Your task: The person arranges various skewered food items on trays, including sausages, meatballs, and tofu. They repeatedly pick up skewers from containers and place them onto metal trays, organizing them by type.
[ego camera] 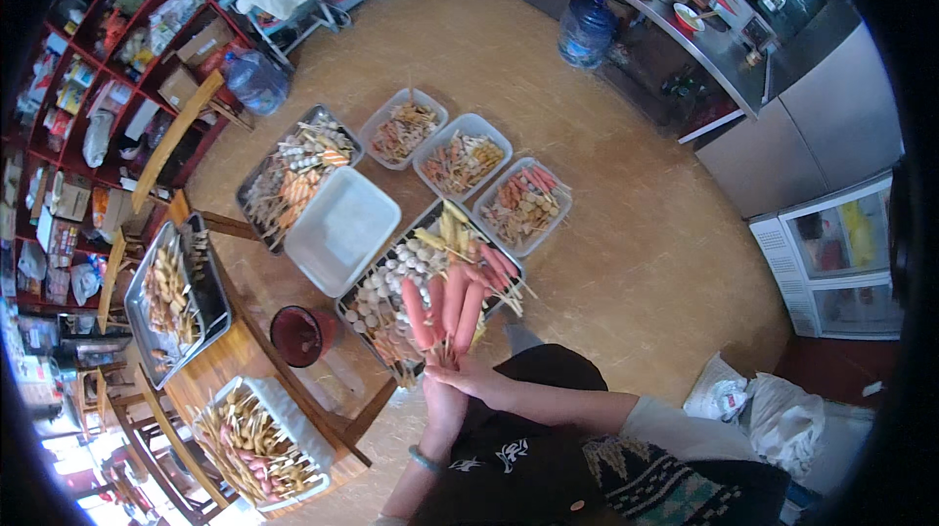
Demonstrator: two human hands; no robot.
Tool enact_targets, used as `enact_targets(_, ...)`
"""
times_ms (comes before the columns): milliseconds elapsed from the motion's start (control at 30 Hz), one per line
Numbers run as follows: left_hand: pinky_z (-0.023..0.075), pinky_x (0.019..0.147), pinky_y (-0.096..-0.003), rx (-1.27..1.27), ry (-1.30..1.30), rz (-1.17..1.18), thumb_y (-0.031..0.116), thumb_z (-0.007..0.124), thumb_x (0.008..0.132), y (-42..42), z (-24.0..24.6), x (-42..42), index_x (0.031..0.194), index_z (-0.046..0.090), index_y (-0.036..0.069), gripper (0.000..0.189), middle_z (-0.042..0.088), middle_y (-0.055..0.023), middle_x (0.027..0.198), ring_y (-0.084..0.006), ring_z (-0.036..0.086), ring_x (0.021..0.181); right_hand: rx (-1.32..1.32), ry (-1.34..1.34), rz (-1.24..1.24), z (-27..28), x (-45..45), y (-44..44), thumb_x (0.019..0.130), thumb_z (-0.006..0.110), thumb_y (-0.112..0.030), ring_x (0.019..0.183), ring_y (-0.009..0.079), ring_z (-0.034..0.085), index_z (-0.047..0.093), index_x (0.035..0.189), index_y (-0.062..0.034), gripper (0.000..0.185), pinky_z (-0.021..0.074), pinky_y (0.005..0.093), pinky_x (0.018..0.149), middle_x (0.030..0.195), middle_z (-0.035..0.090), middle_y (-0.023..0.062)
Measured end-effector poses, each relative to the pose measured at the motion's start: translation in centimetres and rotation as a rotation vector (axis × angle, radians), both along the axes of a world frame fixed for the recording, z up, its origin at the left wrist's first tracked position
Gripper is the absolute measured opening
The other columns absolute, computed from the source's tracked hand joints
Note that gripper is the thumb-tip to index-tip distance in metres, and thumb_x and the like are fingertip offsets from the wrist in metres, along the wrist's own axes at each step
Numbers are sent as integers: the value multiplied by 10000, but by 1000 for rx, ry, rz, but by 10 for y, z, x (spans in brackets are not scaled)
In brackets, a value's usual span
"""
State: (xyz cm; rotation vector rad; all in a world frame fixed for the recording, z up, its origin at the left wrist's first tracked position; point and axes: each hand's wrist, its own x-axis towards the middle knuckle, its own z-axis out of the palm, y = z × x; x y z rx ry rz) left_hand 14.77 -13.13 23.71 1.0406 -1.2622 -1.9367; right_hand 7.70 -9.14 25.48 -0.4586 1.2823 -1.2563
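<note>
A bunch of pink sausages on wooden skewers stands upright in front of me, gripped by its sticks. My left hand, with a bracelet at the wrist, closes round the lower sticks. My right hand overlaps it from the right, its fingers also on the sticks; the exact grip is partly hidden. Just beyond lies a dark tray of skewers, with white balls, yellow corn-like pieces and more pink sausages.
An empty white tub rests partly over another skewer tray. Plastic tubs of skewers stand beyond. A red bucket is at left, beside a wooden table bearing a metal tray and a lined tub.
</note>
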Motion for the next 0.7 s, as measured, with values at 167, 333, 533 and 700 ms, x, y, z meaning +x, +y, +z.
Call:
enact_targets(167,452,684,-374,-677,-997,-677,88,400,784,9,-6,-61,969,480,-17,227,556,-160,841,-310,556,789,273,-634,-465,-26,-54,1,762,588,-230,755,162,544,496,922,-42,264,440,287,698,845,554,79)
enact_targets(333,399,777,-368,-1052,-988,-811,115,428,750,16,-19,-110,950,476,-46,261,517,-150,857,-278,518,850,282,-786,-579,-60,-105,16,789,456,-192,756,201,541,488,830,-49,151,443,310,718,809,551,83)
enact_targets(533,372,824,-377,-989,-711,-867,154,481,730,21,-23,-142,1031,424,-62,375,473,-176,928,-307,488,894,286,-511,-530,-81,-153,44,798,413,-170,799,224,559,477,867,-36,164,452,330,755,835,576,125)
enact_targets(700,346,874,-413,-930,-615,-747,242,527,755,4,-24,-195,1173,315,-95,577,420,-234,1079,-360,434,994,171,-387,-500,-124,-225,25,803,416,-158,685,217,566,471,869,-55,134,471,351,709,719,569,90)
